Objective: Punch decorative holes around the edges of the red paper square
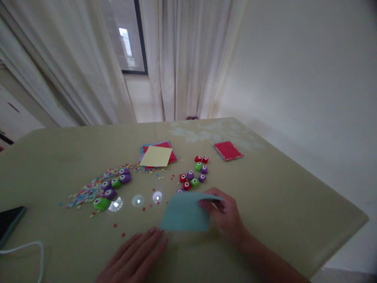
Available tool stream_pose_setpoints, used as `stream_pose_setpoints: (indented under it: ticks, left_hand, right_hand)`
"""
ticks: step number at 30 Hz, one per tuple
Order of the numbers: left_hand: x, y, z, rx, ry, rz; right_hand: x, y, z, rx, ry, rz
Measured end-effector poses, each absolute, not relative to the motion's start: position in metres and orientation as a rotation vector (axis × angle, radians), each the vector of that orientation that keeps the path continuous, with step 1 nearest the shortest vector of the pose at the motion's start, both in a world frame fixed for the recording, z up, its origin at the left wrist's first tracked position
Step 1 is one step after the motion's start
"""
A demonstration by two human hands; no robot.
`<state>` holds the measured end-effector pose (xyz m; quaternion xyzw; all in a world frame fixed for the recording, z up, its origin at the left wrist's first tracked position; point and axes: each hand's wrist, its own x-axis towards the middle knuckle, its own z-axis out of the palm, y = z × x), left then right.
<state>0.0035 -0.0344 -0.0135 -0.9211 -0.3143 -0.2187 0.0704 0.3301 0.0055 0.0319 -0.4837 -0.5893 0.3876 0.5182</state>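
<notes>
My right hand (225,214) pinches the right edge of a light blue sheet of paper (185,214), which is tilted above the table with that edge curling up. Flat on the tabletop lies my left hand (138,255), fingers stretched toward the paper's lower left corner; whether they touch is hard to tell. Just beyond the paper sits a group of small red, green and purple one-eyed pieces (194,182), one partly hidden by the sheet. More purple and green one-eyed pieces (116,182) lie to the left, beside a scatter of tiny coloured dots (91,192).
A pale yellow sheet (156,156) rests on red and blue sheets (173,156) toward the back. Back right is a red card with a dashed white border (228,150). A dark phone-like device (10,224) and a white cable (41,259) are at the left edge of the table (279,212).
</notes>
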Motion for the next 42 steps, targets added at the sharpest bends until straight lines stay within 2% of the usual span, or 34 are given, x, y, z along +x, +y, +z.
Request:
stream_pose_setpoints:
  ticks: [3, 8, 16, 20, 24, 28, 30, 33, 35, 38, 42]
  left_hand:
    - [0.005, -0.03, -0.007, -2.751, -0.663, -0.513]
    - [0.023, 0.013, -0.002, -2.686, -0.978, -0.521]
    - [0.043, 0.118, -0.002, -2.684, -1.115, -0.697]
    - [0.039, 0.112, 0.004, -2.667, -1.132, -0.785]
    - [0.037, 0.094, 0.001, -2.806, -0.9, -0.747]
    - [0.043, 0.09, 0.002, -2.503, -1.099, -1.058]
    - [0.054, 0.078, 0.006, -2.526, -1.029, -1.101]
    - [0.083, 0.044, 0.011, -2.812, -0.732, -0.934]
    - [0.105, 0.024, 0.011, -3.09, -0.67, -0.611]
    - [0.124, 0.011, 0.003, -3.159, -0.813, -0.418]
    - [0.101, 0.01, -0.011, -3.091, -0.965, -0.4]
  right_hand:
    - [0.336, 0.016, 0.034, -1.206, -1.102, 1.019]
    - [0.34, 0.023, 0.032, -1.225, -0.944, 1.043]
    - [0.354, 0.03, 0.029, -1.244, -0.934, 0.964]
    - [0.367, 0.035, 0.029, -1.27, -0.889, 0.857]
    - [0.37, 0.037, 0.034, -1.261, -0.849, 0.846]
    - [0.37, 0.035, 0.039, -1.242, -0.833, 0.88]
    - [0.37, 0.034, 0.041, -1.241, -0.812, 0.884]
    - [0.37, 0.033, 0.043, -1.235, -0.797, 0.876]
    - [0.371, 0.033, 0.045, -1.227, -0.811, 0.852]
    - [0.374, 0.031, 0.048, -1.218, -0.857, 0.802]
    - [0.381, 0.03, 0.05, -1.216, -0.893, 0.747]
